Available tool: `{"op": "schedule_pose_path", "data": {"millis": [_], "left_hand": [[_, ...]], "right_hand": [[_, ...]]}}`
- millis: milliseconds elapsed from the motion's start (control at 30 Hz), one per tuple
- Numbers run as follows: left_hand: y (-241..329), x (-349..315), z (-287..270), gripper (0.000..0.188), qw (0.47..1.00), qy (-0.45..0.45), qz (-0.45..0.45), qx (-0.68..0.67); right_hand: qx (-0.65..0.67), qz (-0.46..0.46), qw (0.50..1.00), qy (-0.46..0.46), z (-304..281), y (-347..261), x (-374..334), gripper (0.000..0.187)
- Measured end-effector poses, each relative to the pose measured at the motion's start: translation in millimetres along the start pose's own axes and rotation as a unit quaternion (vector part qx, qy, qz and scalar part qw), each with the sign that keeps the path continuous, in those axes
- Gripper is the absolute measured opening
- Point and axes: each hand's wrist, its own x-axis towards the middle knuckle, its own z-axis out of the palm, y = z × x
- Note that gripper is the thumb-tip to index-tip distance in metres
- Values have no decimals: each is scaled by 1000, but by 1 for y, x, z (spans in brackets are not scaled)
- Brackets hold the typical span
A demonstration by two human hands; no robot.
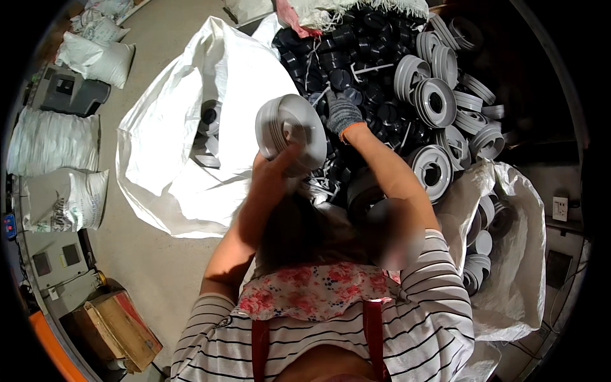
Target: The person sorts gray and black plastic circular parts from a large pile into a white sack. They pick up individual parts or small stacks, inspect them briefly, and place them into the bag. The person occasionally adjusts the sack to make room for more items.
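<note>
My bare left hand (287, 157) grips a large round grey plastic threaded cap (270, 121), blurred by motion, above the near right edge of an open white woven sack (172, 146). Inside that sack lie a few grey and black parts (209, 121). On my right hand (344, 113) is a grey knit glove with an orange cuff. It reaches into a heap of black plastic caps (382, 38), its fingers drawn together beside a thin white plastic strip (320, 97). Whether they hold anything cannot be made out. Grey ringed caps (435, 103) lie along the heap's right side.
A second white sack (515, 274) with grey parts stands at the near right, below a wall socket (560, 208). Filled white sacks (54, 140) line the left side. A cardboard box (121, 328) and a grey machine (60, 261) stand at the lower left.
</note>
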Motion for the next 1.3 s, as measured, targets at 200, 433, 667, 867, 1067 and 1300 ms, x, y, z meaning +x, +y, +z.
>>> {"op": "schedule_pose_path", "data": {"millis": [200,433,667,867,1067,1300], "left_hand": [[-20,-2,-1,31,998,36,45,-10],[-30,-17,22,29,994,-44,15,-99],[-17,-43,15,31,994,-109,-14,17],[-1,-49,3,38,983,-157,-95,-5],[-7,-53,12,33,977,-172,-119,-27],[-31,-50,14,36,999,-37,-10,38]], "right_hand": [[219,-65,956,185,-74,-33,-58,78],[246,-201,941,115,-111,-47,-139,69],[81,-330,937,85,-121,-42,-168,66],[-132,-517,840,95,-119,-48,-179,33],[-134,-499,850,99,-124,-45,-191,37],[495,179,794,-304,-128,-53,-188,71]]}}
